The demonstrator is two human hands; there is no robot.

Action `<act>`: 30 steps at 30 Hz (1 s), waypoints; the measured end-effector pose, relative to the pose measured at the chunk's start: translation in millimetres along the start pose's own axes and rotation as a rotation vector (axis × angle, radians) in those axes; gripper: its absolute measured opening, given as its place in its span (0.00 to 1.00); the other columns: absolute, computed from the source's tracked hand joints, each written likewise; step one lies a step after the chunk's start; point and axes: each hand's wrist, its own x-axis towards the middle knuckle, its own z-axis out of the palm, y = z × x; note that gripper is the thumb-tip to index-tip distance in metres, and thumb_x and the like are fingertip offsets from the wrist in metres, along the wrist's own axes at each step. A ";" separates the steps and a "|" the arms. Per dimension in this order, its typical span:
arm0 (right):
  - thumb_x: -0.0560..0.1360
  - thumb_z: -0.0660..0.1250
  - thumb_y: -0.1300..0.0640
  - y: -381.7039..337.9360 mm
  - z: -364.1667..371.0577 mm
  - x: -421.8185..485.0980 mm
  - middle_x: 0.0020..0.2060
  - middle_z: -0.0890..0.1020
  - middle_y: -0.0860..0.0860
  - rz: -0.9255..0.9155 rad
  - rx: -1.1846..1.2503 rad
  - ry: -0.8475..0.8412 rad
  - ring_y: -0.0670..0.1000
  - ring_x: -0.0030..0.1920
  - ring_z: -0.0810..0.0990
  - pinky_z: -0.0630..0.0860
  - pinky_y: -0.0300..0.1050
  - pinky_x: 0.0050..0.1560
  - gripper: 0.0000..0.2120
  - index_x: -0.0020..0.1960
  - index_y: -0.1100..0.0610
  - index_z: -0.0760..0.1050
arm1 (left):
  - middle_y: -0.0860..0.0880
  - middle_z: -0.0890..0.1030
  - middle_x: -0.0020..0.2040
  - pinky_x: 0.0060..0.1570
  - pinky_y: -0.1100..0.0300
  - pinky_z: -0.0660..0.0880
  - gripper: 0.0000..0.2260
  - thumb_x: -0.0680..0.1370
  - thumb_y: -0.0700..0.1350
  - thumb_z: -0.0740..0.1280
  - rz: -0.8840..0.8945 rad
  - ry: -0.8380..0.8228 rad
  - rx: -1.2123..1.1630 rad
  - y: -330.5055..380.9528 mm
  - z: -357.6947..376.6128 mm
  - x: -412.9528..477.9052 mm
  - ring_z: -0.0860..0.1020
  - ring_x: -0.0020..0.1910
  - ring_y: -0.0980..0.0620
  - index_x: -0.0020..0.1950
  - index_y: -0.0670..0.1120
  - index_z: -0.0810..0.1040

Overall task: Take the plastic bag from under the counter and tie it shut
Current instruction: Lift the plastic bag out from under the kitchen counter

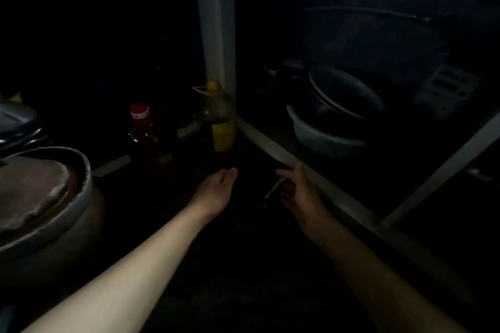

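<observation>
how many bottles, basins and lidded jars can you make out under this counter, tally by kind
bottles: 2 (red-capped bottle, yellow-capped bottle)
basins: 2 (pale basin, tilted basin above it)
lidded jar: 1
total: 5, though the dark may hide more

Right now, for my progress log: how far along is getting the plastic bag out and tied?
Done: nothing; no tied bag shows. In hand: left hand and right hand reach into the dark space near the yellow-capped plastic bottle; a thin pale glint by the right hand may be the bag, unclear. Left: pulling it out, tying it.
</observation>
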 end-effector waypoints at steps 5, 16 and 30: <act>0.82 0.44 0.35 0.2 5.5 2.5 0.57 0.79 0.53 0.102 -0.044 -0.042 0.50 0.54 0.78 0.73 0.44 0.49 0.32 0.66 0.53 0.77 | 0.45 0.76 0.72 0.67 0.56 0.66 0.25 0.84 0.61 0.51 -0.103 -0.074 0.084 -2.8 9.3 3.7 0.72 0.71 0.43 0.72 0.49 0.75; 0.81 0.45 0.33 4.8 13.4 7.5 0.50 0.81 0.47 0.118 0.025 -0.042 0.46 0.49 0.79 0.74 0.43 0.42 0.32 0.67 0.52 0.76 | 0.42 0.82 0.63 0.69 0.50 0.71 0.26 0.83 0.61 0.53 -0.185 -0.102 -0.055 -1.5 13.4 2.3 0.79 0.62 0.43 0.61 0.45 0.83; 0.84 0.48 0.42 -21.2 13.4 -15.4 0.64 0.78 0.53 -0.214 -0.068 0.033 0.50 0.47 0.80 0.79 0.48 0.49 0.25 0.71 0.56 0.69 | 0.46 0.85 0.49 0.45 0.64 0.77 0.21 0.85 0.55 0.54 -0.007 0.090 -0.453 29.5 -10.4 -21.0 0.84 0.47 0.50 0.49 0.46 0.83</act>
